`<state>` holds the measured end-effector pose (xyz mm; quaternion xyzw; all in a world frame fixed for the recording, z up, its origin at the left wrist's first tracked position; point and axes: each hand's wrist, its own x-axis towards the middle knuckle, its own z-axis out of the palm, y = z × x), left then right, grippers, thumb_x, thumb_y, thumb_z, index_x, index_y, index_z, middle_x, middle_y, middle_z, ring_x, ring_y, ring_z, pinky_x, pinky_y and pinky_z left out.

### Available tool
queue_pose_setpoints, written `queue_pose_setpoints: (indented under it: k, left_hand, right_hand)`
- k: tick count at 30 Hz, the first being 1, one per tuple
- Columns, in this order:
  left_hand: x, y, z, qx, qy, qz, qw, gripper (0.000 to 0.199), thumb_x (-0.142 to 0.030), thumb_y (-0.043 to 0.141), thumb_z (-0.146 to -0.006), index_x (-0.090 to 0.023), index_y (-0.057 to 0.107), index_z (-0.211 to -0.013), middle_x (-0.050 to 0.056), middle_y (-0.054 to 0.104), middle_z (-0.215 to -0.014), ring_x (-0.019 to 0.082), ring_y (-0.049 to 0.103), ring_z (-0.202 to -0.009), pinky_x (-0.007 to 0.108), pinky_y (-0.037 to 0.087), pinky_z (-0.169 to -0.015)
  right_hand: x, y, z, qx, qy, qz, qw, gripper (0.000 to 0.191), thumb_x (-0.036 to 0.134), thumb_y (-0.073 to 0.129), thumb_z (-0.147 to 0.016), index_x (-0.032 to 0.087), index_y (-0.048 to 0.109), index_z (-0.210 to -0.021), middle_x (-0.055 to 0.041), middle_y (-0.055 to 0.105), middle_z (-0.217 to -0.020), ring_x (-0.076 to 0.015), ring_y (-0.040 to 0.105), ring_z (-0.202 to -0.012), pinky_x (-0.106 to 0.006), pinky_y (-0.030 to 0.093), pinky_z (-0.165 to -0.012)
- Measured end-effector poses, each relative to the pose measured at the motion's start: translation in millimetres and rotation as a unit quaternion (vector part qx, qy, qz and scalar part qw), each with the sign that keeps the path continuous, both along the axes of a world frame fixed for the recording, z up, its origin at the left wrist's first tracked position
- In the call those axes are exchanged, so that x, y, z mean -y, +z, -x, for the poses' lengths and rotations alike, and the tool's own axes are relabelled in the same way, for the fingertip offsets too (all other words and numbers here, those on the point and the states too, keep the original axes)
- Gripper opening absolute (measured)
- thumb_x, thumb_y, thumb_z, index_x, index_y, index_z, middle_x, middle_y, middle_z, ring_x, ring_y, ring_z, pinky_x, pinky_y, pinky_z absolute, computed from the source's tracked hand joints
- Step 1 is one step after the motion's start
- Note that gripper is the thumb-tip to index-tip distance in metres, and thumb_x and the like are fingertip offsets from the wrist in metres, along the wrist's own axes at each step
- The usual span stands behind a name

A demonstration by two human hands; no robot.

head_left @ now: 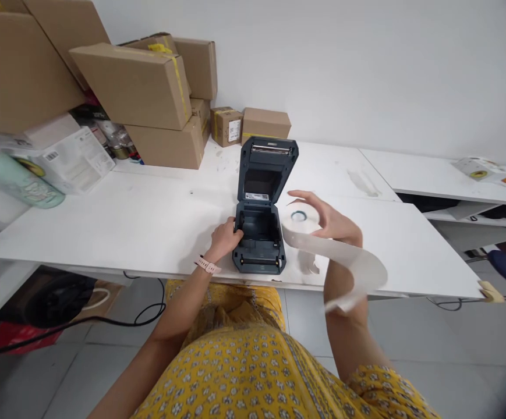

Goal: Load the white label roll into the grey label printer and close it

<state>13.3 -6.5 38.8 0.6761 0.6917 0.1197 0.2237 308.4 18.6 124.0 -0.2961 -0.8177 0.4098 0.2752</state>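
At the white table's [161, 227] front edge | label printer [259, 238] standing lid-up | left hand [225, 237] gripping its left side, thumb over the rim | right hand [329, 218] holding the paper roll [301, 220] between curved fingers and thumb, just beside the printer, loose strip [357, 262] curling rightward

right hand [329, 218] holds label roll [300, 224] beside open printer [260, 227]

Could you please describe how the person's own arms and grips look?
Neither the left grip nor the right grip is gloved. A slotted pale pink strap circles the left wrist; the right shows none. The right sleeve is yellow with small pale flowers. The left sleeve cannot be made out.
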Motion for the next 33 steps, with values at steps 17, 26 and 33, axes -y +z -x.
queue_pose_setpoints:
  k: [17, 26, 33]
  left_hand:
    - [-1.0, 0.1, -0.4, 0.023, 0.010, -0.005, 1.000, 0.049, -0.024, 0.048, -0.089, -0.018, 0.057, -0.137, 0.009, 0.077, -0.096, 0.031, 0.072, -0.097, 0.035, 0.049, -0.079]
    - [-1.5, -0.7, -0.1, 0.037, 0.014, 0.001, 0.999, 0.050, -0.025, 0.048, -0.088, -0.017, 0.057, -0.137, 0.006, 0.074, -0.086, 0.027, 0.070, -0.084, 0.033, 0.045, -0.071]
    - [-0.8, -3.0, 1.5, 0.071, 0.005, -0.007, 0.997, 0.049, -0.025, 0.047, -0.088, -0.016, 0.057, -0.135, 0.005, 0.072, -0.083, 0.025, 0.069, -0.080, 0.031, 0.044, -0.069]
  right_hand:
    - [5.2, -82.0, -61.5, 0.004, -0.229, 0.112, 0.967, 0.084, 0.035, 0.074, -0.081, 0.031, 0.037, -0.156, -0.0118, 0.052, -0.157, -0.0300, 0.046, -0.149, -0.052, 0.038, -0.122]
    - [33.7, -134.8, -104.5, -0.058, -0.343, 0.194, 0.917, 0.075, 0.042, 0.083, -0.070, 0.030, 0.058, -0.139, -0.0112, 0.065, -0.144, -0.0313, 0.061, -0.132, -0.053, 0.050, -0.111]
    - [38.0, -121.2, -84.1, -0.148, -0.372, 0.107, 0.910, 0.077, 0.086, 0.060, -0.069, 0.029, 0.063, -0.121, -0.0082, 0.073, -0.089, -0.0311, 0.072, -0.091, -0.054, 0.057, -0.090]
